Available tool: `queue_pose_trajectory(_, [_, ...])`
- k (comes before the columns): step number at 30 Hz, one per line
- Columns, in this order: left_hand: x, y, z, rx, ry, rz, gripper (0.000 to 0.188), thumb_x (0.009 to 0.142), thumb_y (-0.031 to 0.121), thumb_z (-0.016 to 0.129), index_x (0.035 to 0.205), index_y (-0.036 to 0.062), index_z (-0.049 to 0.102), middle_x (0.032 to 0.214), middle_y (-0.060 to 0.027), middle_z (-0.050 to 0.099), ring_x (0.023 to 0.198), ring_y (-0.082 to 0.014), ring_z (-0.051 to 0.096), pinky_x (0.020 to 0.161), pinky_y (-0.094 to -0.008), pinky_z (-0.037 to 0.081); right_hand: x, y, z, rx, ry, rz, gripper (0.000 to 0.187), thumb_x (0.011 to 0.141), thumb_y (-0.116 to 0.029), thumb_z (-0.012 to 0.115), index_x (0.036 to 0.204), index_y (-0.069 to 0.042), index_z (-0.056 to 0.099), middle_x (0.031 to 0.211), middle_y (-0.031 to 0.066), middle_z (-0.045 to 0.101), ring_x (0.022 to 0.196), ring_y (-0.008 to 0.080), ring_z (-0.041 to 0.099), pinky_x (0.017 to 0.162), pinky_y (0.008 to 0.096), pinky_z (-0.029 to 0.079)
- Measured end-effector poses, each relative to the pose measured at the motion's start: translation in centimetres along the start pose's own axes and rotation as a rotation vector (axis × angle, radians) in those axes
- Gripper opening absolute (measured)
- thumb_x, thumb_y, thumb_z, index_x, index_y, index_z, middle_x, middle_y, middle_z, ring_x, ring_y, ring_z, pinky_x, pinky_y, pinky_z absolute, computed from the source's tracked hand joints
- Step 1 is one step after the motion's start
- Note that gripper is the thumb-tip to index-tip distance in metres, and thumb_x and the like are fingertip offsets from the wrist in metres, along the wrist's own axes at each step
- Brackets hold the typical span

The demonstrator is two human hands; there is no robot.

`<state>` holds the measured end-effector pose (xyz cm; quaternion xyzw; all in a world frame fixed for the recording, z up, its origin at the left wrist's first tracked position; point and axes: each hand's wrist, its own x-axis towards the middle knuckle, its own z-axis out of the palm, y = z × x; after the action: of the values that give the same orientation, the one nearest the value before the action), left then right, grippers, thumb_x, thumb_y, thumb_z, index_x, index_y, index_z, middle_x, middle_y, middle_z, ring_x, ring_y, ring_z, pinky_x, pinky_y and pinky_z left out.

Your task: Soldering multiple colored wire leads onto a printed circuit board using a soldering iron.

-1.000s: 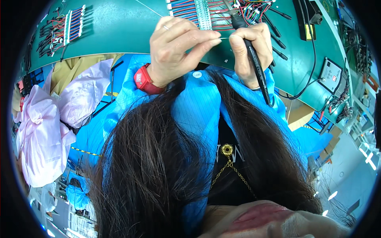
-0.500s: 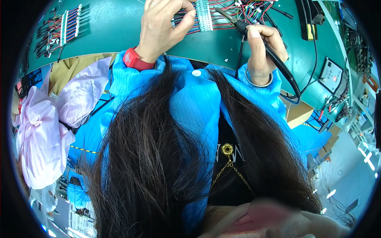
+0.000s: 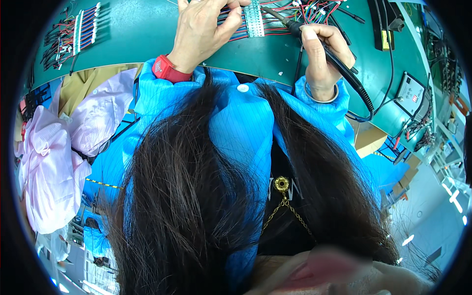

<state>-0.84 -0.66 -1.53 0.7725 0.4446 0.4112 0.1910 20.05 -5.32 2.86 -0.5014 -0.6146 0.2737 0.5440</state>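
Observation:
My right hand (image 3: 322,54) grips a soldering iron (image 3: 294,25) like a pen, its tip by the right side of a pale green circuit board strip (image 3: 254,19). At the strip's left side is my left hand (image 3: 204,32), fingers bent in a pinch on what looks like a thin wire; the top edge of the view partly cuts it off. Red, blue and black wires (image 3: 239,34) run out from the strip on that side. More red and black wires (image 3: 278,32) lie on its right, ending in a tangle with white connectors (image 3: 322,12).
Another wired strip (image 3: 77,32) lies at the left of the green table (image 3: 137,34). A black iron stand (image 3: 388,24) is at the back right, and a white-faced box (image 3: 410,93) stands near the right edge. The iron's cable (image 3: 366,101) loops beside my right wrist. Pink cloth (image 3: 49,167) hangs at the left.
My left hand has shifted slightly, its fingertips now closer to the strip's left edge. The soldering iron and my right hand have moved slightly left and up.

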Motion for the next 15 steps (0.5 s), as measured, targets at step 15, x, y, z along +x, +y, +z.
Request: queue_pose_trajectory(15, [-0.7,-0.53,0.6,-0.005,-0.002,-0.059,0.009,0.08,0.008,0.062,0.081,0.012,0.054,0.096,0.0023,0.072,0.117,-0.0249,0.057,0.107,-0.0545,0.026,0.09,0.49,0.16,-0.003,-0.012,-0.036,0.006,0.082,-0.003,0.07,0.084,0.003,0.069,0.062,0.0033,0.062,0.048,0.0078,0.047,0.046,0.019,0.036])
